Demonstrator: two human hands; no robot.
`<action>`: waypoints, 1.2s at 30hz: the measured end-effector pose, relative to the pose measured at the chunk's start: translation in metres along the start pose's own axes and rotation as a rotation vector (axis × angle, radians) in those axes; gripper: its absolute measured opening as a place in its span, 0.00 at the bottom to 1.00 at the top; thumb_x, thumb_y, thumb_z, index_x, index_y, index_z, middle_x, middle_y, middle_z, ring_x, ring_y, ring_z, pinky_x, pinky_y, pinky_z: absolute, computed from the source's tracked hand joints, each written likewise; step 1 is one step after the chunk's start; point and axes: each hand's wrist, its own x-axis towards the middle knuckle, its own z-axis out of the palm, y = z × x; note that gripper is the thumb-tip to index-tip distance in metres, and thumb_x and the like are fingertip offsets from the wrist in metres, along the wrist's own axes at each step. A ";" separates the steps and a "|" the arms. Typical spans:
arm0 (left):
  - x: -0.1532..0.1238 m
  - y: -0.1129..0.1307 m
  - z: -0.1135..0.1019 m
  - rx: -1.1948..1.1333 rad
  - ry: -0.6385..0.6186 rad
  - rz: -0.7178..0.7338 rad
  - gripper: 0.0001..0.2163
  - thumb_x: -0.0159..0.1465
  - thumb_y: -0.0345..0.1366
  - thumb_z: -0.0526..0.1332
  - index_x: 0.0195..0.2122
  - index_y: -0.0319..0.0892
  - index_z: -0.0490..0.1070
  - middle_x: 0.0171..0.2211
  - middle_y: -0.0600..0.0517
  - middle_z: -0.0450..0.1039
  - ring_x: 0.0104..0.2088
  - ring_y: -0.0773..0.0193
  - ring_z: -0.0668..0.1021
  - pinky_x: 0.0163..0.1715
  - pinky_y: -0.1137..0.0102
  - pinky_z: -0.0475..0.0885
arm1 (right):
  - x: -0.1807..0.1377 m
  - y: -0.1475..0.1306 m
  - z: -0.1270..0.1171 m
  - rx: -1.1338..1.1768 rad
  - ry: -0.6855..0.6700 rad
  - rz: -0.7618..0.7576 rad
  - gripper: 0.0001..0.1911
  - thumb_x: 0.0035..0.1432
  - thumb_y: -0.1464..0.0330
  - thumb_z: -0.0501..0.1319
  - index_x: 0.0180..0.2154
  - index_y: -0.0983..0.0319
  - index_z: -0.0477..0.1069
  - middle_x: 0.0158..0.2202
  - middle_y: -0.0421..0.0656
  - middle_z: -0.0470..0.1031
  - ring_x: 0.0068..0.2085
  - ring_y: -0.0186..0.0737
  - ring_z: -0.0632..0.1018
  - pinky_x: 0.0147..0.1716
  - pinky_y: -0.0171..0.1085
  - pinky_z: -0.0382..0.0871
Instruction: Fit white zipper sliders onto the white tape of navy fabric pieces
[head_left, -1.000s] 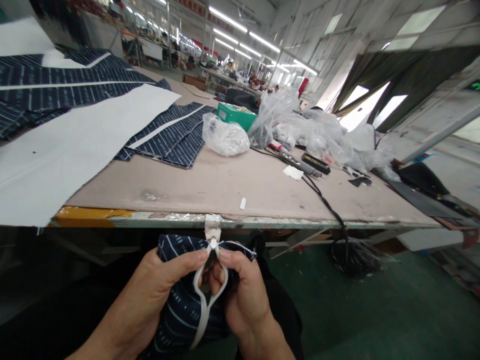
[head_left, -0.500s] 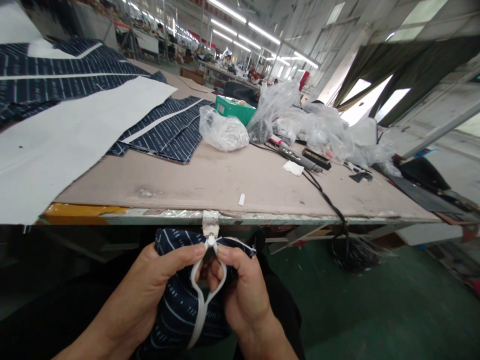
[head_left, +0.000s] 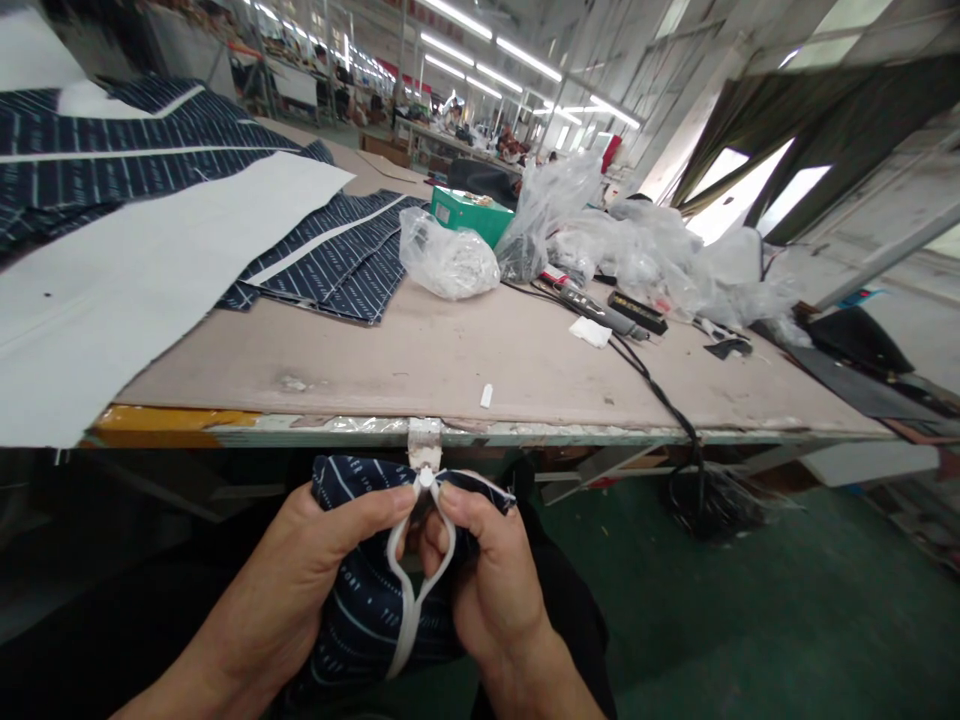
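Note:
Below the table edge, my left hand (head_left: pixel 300 590) and my right hand (head_left: pixel 491 585) are both closed on a bundle of navy striped fabric (head_left: pixel 360 610). Their fingertips pinch a white elastic cord (head_left: pixel 409 590) that forms a loop over the fabric. The top of the loop meets a small white fitting (head_left: pixel 424 460) fixed to the table's front edge. The cord's tail runs down between my wrists.
The worktable (head_left: pixel 450 360) carries navy striped cut pieces (head_left: pixel 337 260), a large white sheet (head_left: pixel 142 270), a green box (head_left: pixel 471 215), plastic bags (head_left: pixel 450 262), a handheld tool with a black cable (head_left: pixel 622 335) and a white scrap (head_left: pixel 486 396). Green floor lies to the right.
My hands and the cord loop hold almost the same pose; the view has shifted slightly.

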 end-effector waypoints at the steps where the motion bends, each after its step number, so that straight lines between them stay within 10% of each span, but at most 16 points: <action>1: 0.000 0.000 0.000 0.004 0.004 0.002 0.10 0.46 0.39 0.79 0.23 0.41 0.82 0.21 0.52 0.83 0.22 0.62 0.79 0.26 0.71 0.75 | 0.000 0.000 -0.001 -0.009 0.000 0.003 0.16 0.44 0.63 0.69 0.16 0.61 0.66 0.14 0.35 0.63 0.18 0.30 0.62 0.19 0.32 0.55; 36: 0.005 -0.011 -0.008 0.094 0.069 0.008 0.13 0.48 0.46 0.80 0.25 0.43 0.83 0.23 0.51 0.85 0.23 0.60 0.82 0.27 0.71 0.78 | 0.007 0.002 -0.005 -0.049 -0.036 -0.052 0.14 0.49 0.64 0.71 0.20 0.62 0.70 0.16 0.36 0.69 0.19 0.31 0.65 0.20 0.31 0.61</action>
